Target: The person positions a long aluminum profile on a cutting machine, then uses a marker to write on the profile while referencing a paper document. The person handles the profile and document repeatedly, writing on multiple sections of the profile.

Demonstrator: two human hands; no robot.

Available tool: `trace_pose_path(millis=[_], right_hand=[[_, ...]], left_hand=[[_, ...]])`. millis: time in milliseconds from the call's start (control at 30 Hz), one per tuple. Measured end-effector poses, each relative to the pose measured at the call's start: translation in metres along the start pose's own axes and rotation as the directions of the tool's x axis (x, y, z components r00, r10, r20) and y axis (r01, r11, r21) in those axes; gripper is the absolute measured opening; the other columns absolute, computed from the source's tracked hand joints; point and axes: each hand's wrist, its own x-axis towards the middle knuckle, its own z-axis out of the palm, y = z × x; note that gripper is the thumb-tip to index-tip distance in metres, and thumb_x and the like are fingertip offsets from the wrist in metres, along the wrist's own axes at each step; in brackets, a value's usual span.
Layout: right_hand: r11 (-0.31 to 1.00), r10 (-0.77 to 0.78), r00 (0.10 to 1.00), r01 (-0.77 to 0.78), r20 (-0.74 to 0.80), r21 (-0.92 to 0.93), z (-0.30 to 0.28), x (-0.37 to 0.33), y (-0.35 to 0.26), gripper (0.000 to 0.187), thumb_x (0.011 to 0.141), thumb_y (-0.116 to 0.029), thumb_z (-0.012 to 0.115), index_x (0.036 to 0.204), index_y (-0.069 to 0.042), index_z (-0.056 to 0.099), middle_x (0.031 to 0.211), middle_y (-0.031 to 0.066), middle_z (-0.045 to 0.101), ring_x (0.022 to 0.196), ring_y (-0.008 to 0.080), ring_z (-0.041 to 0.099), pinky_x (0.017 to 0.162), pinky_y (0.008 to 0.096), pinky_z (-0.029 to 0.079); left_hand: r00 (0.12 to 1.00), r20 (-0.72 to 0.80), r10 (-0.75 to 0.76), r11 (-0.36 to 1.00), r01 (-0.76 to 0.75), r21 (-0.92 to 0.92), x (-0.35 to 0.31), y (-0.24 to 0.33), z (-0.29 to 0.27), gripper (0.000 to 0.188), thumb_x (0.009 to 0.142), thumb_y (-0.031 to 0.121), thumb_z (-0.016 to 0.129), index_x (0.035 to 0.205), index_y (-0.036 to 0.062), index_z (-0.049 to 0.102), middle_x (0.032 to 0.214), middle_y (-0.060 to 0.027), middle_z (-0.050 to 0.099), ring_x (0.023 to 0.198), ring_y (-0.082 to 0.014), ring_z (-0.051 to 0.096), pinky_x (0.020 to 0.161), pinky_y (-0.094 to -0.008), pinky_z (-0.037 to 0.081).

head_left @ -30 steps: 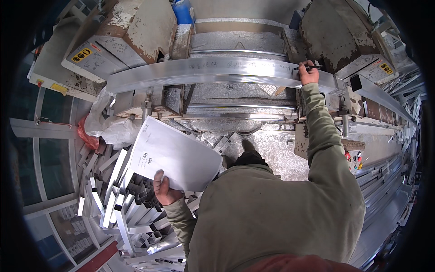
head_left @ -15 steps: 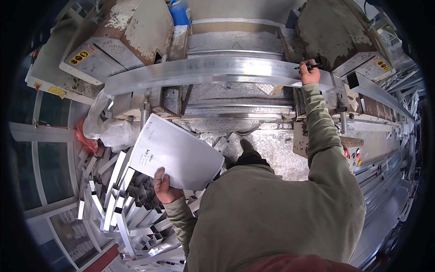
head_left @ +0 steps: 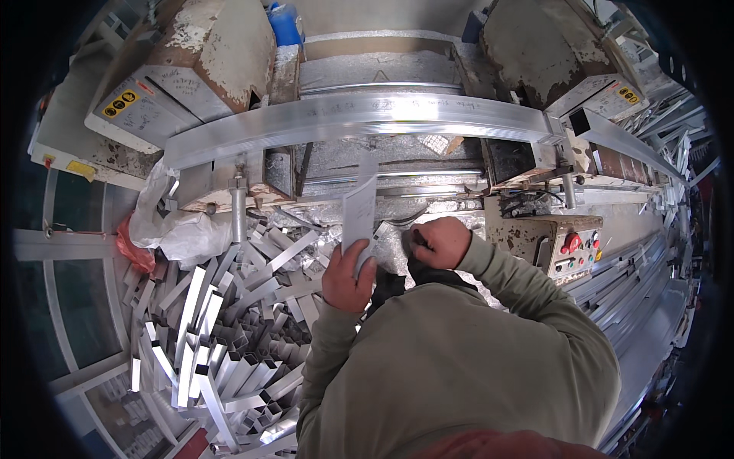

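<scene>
The head view looks steeply down and forward through a wide fisheye above the person's back [head_left: 466, 359]; this fills the lower middle; left hand [head_left: 348, 281] and right hand [head_left: 445, 242] lie farther; metal beam [head_left: 344, 118] farther still, lens-bowed

The paper sheets [head_left: 358, 218] look matt, the long metal profile [head_left: 336, 118] smooth and glossy, the sweatshirt [head_left: 466, 352] matt cloth, the machine housing [head_left: 233, 42] rough with flaking paint.
</scene>
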Motion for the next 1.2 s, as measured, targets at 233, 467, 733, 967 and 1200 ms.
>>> trace_pose_path(millis=[233,467,733,967,1200], right_hand=[[0.986,0.055,0.977,-0.02,0.206,-0.168,0.023,-0.013,-0.01,0.023,0.081,-0.027,0.067,0.095,-0.01,0.073,0.077,0.0168,0.071,0.072,0.0408,0.07,0.066,0.0538,0.056],[0.982,0.034,0.952,0.025,0.304,-0.189,0.021,-0.038,0.001,0.026,0.083,-0.025,0.065,0.103,-0.013,0.075,0.08,0.017,0.072,0.075,0.0409,0.071,0.068,0.0535,0.056],[0.988,0.008,0.992,-0.027,0.124,0.153,-0.046,-0.118,0.05,0.018,0.095,-0.021,0.07,0.095,-0.003,0.066,0.073,0.011,0.066,0.067,0.0244,0.065,0.061,0.0416,0.05],[0.461,0.052,0.971,0.183,-0.233,0.868,-0.065,-0.18,0.035,0.014,0.101,-0.011,0.07,0.107,0.001,0.063,0.092,0.0051,0.066,0.077,0.0092,0.06,0.069,0.0261,0.049],[0.462,0.004,0.95,0.275,-0.312,0.843,-0.051,-0.23,0.043,0.026,0.1,-0.009,0.066,0.121,0.006,0.064,0.105,0.0162,0.072,0.085,0.0182,0.066,0.077,0.0334,0.055]], left_hand=[[0.978,0.193,0.083,0.996,-0.074,-0.053,-0.002,0.005,0.044,0.031,0.096,0.022,0.071,0.123,0.0078,0.069,0.111,-0.0194,0.068,0.09,-0.0403,0.07,0.074,-0.0449,0.057],[0.992,0.121,-0.047,0.961,0.078,-0.266,-0.018,0.03,0.064,0.022,0.093,0.012,0.072,0.114,0.0056,0.073,0.103,-0.0186,0.072,0.095,-0.0356,0.071,0.085,-0.0421,0.055],[0.865,-0.07,-0.497,0.642,0.312,-0.701,-0.038,0.035,0.099,0.022,0.1,0.018,0.072,0.11,-0.0018,0.077,0.106,-0.0084,0.075,0.098,-0.0136,0.065,0.089,-0.032,0.053],[0.816,0.075,-0.574,0.195,0.225,-0.955,-0.056,0.078,0.156,0.035,0.105,0.03,0.065,0.115,-0.0024,0.073,0.114,-0.0128,0.072,0.105,-0.0212,0.067,0.096,-0.0376,0.053],[0.851,0.023,-0.525,0.19,0.144,-0.971,-0.071,0.143,0.198,0.038,0.106,0.031,0.063,0.122,-0.0038,0.069,0.118,-0.0141,0.07,0.107,-0.0246,0.067,0.097,-0.0406,0.054]])
